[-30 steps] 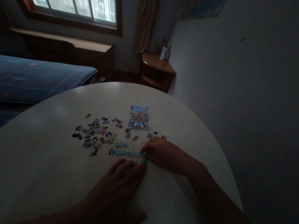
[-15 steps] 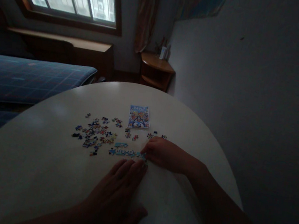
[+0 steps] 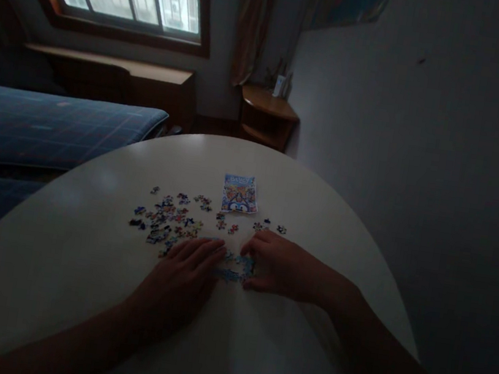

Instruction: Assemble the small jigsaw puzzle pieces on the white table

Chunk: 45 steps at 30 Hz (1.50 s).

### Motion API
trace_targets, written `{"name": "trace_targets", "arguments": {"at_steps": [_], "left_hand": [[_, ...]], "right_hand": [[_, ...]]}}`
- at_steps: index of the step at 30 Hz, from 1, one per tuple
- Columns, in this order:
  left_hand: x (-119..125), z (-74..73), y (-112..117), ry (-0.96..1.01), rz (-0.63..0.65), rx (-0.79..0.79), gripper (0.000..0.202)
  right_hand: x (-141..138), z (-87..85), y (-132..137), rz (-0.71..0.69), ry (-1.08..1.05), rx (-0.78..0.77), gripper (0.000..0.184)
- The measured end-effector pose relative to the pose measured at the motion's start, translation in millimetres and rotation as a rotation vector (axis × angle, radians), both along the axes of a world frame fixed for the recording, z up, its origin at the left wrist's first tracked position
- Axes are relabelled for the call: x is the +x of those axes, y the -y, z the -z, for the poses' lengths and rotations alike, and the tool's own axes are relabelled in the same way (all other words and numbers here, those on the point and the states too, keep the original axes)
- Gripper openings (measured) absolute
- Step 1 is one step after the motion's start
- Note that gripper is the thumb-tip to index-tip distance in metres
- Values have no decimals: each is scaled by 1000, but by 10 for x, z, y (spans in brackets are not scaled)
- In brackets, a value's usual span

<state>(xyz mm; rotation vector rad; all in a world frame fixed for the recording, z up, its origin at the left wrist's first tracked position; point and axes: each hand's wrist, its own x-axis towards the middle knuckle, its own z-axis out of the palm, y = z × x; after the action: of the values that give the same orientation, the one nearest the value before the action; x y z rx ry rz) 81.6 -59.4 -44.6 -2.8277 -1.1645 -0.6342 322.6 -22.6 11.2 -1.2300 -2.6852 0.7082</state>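
Note:
A short section of joined light-blue jigsaw pieces (image 3: 230, 275) lies on the white table between my hands. My left hand (image 3: 189, 265) rests over its left end with the fingers stretched out flat, hiding that part. At the right end, my right hand (image 3: 273, 266) grips the section's edge, thumb on the near side and curled fingers on the far side. Loose jigsaw pieces (image 3: 164, 218) form a scattered pile just beyond my left hand. A few more pieces (image 3: 233, 229) lie beyond the joined section. The dim light blurs fine detail.
A colourful picture packet (image 3: 240, 194) lies flat beyond the pieces on the round white table (image 3: 92, 276). A bed with a blue plaid cover (image 3: 53, 128) is at the left. Behind stands a wooden corner shelf (image 3: 268, 103); a wall (image 3: 420, 161) runs along the right.
My left hand has moved forward and left, from below the joined pieces onto their left end. The joined section sits closer to me, and my right hand's thumb has spread to its near side.

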Motion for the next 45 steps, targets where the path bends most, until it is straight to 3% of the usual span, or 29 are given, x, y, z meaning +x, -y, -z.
{"name": "trace_targets", "arguments": {"at_steps": [24, 39, 45], "left_hand": [[19, 16, -28, -30, 29, -63, 35], [-23, 39, -116, 58, 65, -55, 31], [-65, 45, -250, 106, 20, -43, 24]], "right_hand": [[16, 60, -88, -72, -80, 27, 33], [-2, 82, -81, -60, -95, 54, 33], [-5, 140, -111, -3, -58, 69, 21]]}}
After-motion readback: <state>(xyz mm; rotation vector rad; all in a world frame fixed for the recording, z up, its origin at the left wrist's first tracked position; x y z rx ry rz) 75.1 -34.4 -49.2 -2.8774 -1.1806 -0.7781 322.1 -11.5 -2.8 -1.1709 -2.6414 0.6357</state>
